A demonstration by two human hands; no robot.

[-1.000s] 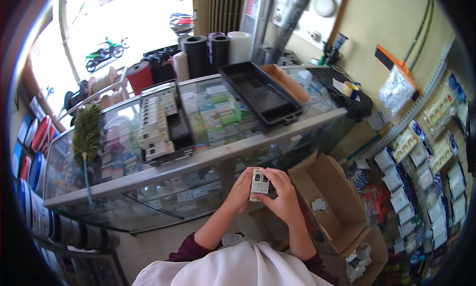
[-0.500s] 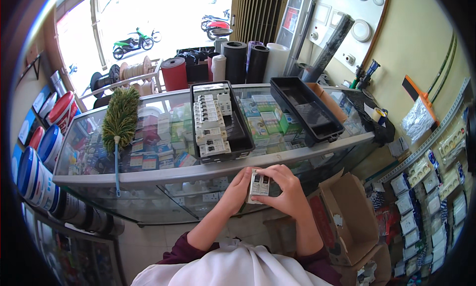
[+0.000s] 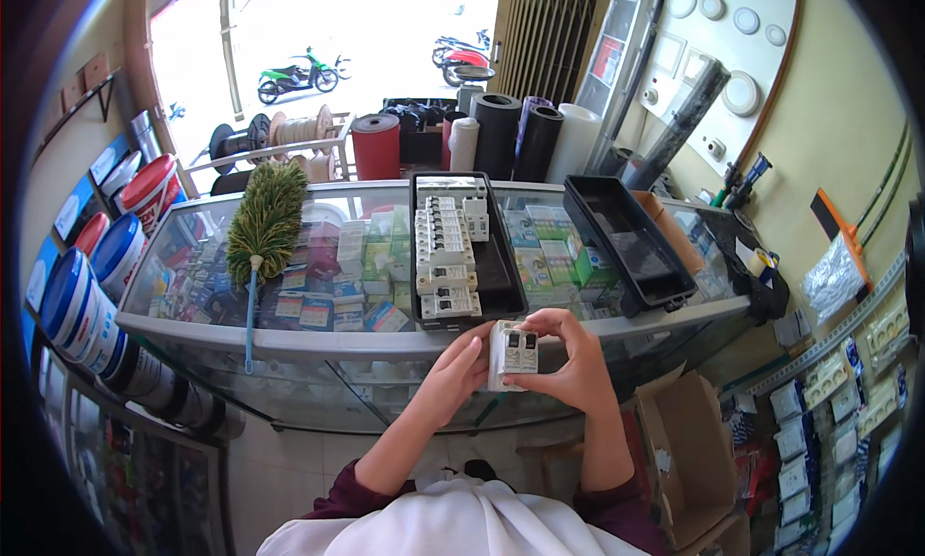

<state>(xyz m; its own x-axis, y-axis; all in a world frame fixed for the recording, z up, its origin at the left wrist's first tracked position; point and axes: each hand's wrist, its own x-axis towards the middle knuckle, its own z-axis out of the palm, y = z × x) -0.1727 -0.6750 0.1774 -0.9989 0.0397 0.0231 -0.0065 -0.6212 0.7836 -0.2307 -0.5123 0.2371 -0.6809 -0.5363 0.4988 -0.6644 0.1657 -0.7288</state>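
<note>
Glass counter [image 3: 289, 339] now faces me squarely, and both my left hand [image 3: 453, 373] and right hand [image 3: 573, 363] stay clamped on the white breaker [image 3: 514, 354], held near the tray [image 3: 506, 286] of breakers.

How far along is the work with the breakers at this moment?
Already done, it seems: rows of white breakers lie packed in the left black tray on the glass counter. In hand: the left hand and right hand grip one white breaker together just short of that tray. Left: that piece is not yet set down; the second black tray looks empty.
</note>
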